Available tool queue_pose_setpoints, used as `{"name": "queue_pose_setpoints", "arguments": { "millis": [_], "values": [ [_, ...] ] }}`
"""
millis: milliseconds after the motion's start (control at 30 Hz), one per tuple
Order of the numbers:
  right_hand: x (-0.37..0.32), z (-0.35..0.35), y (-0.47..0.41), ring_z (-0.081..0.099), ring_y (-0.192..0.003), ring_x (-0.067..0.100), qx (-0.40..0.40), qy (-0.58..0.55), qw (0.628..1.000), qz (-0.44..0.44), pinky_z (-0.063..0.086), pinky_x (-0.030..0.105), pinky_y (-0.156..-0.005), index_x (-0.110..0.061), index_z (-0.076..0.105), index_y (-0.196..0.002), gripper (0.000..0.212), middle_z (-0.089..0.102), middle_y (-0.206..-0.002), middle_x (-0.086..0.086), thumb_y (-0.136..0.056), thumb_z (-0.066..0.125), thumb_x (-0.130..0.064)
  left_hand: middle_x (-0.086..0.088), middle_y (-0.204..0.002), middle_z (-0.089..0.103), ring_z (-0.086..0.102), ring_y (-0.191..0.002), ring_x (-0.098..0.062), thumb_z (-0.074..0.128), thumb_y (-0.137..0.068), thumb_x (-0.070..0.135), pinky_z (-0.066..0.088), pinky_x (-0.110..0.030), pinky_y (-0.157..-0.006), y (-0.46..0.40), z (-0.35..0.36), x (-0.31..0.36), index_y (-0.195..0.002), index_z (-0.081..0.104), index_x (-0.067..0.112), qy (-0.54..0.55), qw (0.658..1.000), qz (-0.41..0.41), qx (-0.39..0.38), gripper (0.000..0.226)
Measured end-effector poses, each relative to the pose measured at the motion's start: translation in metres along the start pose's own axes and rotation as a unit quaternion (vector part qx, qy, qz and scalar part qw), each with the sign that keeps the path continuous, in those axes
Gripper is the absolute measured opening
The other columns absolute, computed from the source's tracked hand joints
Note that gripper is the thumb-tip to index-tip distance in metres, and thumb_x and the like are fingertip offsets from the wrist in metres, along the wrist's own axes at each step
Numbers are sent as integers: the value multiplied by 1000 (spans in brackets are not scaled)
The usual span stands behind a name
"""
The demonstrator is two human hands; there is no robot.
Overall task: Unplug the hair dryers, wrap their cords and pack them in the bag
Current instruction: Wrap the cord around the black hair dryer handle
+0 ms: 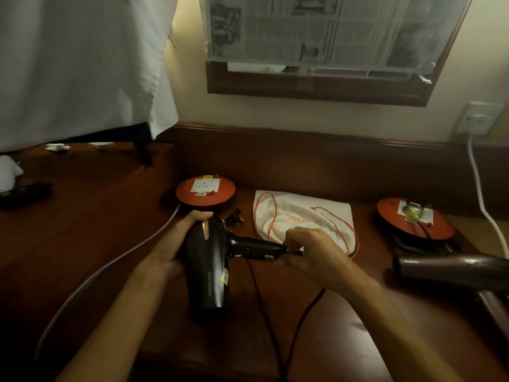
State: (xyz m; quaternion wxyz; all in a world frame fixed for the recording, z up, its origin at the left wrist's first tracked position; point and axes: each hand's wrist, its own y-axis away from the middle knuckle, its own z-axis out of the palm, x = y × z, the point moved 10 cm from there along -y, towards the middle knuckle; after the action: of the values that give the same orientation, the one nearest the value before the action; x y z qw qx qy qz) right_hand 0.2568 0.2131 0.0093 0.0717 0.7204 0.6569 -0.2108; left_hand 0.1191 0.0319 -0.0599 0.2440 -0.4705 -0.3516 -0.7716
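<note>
left hand [176,244]: your fingers curl round the barrel of the black dryer [209,271], thumb side at its rear end. Solid hold.
right hand [308,252]: pinching at the end of the dryer's handle, where the black cord [264,307] leaves it. Exact finger contact is partly hidden.
cord: hangs in a loose loop below your right hand and runs off the near table edge. Where its plug is, I can't tell.
step: looks like the start of the wrap. Keep the barrel still with the left and let the right lay even turns round the handle, starting at the strain relief. Don't kink it there. Keep the turns snug, not tight, and finish with the plug tucked under the last turn.
bag [303,219]: white drawstring bag with an orange string, flat on the table just beyond your right hand. Mouth not opened yet.
second dryer [451,267]: well to the right of your right hand, its cord apparently still plugged into the red reel [413,219] behind it.
left reel [205,193]: just beyond your left hand, socket empty.
risk: the hanging loop may snag on the table edge. Pull the slack up first.
</note>
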Motion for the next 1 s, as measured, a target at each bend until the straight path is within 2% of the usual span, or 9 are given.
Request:
{"name": "queue_pose_setpoints", "arguments": {
  "millis": [133, 233, 300, 367, 467, 533, 600, 767, 1000],
  "values": [
    [-2, -30, 5, 49, -77, 12, 131, 61, 990, -1, 42, 26, -59, -16, 67, -77, 30, 55, -89, -4, -93, 68, -41, -19, -94, 72, 70, -82, -32, 73, -75, 48, 54, -40, -74, -6, -17, -15, -122, 64, 2, 62, 995, -12, 80, 67],
    [22, -46, 20, 56, -56, 14, 217, -130, 964, 79, 47, 37, -51, -12, 62, -67, 37, 62, -68, 3, -97, 66, -34, -21, -108, 65, 65, -95, -36, 71, -82, 49, 51, -43, -71, -7, -27, -31, -119, 61, 7, 120, 983, -46, 129, 57],
    [28, -34, 23, 57, -51, 10, 162, -217, 956, 109, 47, 33, -48, -14, 61, -78, 27, 64, -68, 4, -99, 63, -32, -21, -113, 65, 65, -100, -36, 71, -83, 48, 53, -45, -75, -11, -27, -35, -121, 63, 9, 169, 976, -50, 127, 56],
    [18, -18, 22, 63, -72, 13, 80, -148, 982, 82, 54, 37, -63, -19, 63, -100, 14, 65, -87, 1, -102, 56, -31, -22, -114, 66, 66, -102, -37, 72, -82, 48, 55, -47, -84, -16, -29, -40, -122, 64, 8, 186, 973, -55, 122, 57],
    [3, 9, 17, 57, -90, 18, -23, 32, 999, 19, 52, 39, -76, -24, 60, -126, 26, 58, -110, 1, -106, 45, -30, -25, -114, 66, 65, -102, -38, 72, -82, 50, 52, -46, -97, -21, -24, -46, -121, 63, 4, 170, 977, -70, 110, 61],
    [-6, 12, 7, 48, -102, 16, -20, 152, 987, -47, 41, 30, -80, -27, 62, -124, 27, 47, -120, 0, -104, 46, -36, -24, -115, 66, 65, -102, -39, 71, -82, 52, 54, -46, -90, -21, -15, -50, -123, 63, 5, 132, 983, -85, 91, 63],
    [-7, 13, -3, 43, -117, 19, -22, 139, 986, -84, 36, 33, -92, -29, 65, -112, 19, 46, -132, 0, -102, 52, -36, -22, -112, 66, 64, -101, -38, 68, -83, 53, 53, -43, -83, -22, -7, -55, -120, 65, 7, 95, 988, -91, 81, 59],
    [31, 48, -17, 53, -80, 13, -108, -75, 991, -4, 41, 31, -71, -35, 53, -85, 20, 57, -88, -7, -105, 49, -31, -18, -91, 73, 68, -85, -32, 68, -83, 48, 54, -38, -77, -25, 11, -66, -112, 69, 3, 75, 993, -78, 47, 54],
    [57, 69, -15, 51, -86, 12, -85, -99, 991, 27, 41, 27, -72, -20, 61, -93, 14, 55, -93, -3, -103, 54, -27, -16, -101, 75, 71, -92, -29, 80, -71, 52, 56, -39, -86, -36, 10, -66, -117, 72, 9, -25, 998, -35, 34, 64]
  ]
}}
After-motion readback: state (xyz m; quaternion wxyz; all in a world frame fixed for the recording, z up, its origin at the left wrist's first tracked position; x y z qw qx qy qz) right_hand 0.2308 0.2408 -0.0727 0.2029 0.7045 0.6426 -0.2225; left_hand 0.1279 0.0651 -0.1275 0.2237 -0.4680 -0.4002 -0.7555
